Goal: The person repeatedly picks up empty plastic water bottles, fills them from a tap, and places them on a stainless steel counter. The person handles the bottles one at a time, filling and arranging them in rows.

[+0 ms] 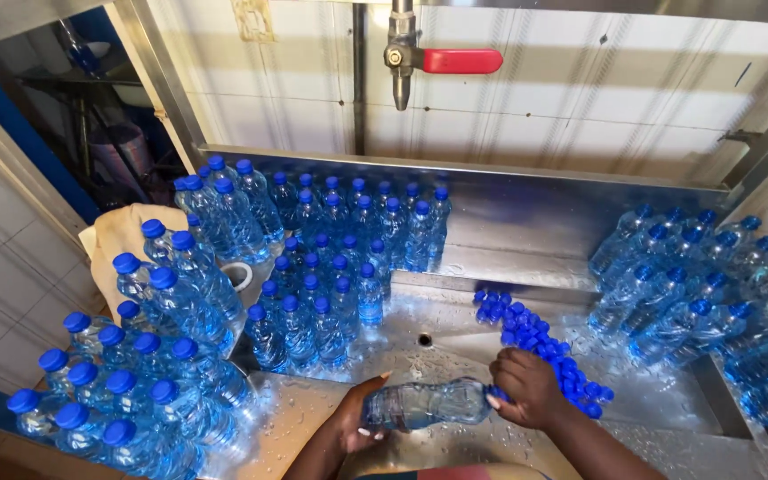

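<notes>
1. Both forearms are coming up from the bottom edge of the view and angling in toward each other.
2. The left hand (359,420) is sitting low and near the middle, palm turned inward, its fingers curling and pressing in a grip, light-coloured nails showing.
3. The right hand (526,384) is sitting slightly higher and further right, knuckles facing up, fingers bunching tightly together and pinching at the tips.
4. The right wrist is bending downward.
</notes>
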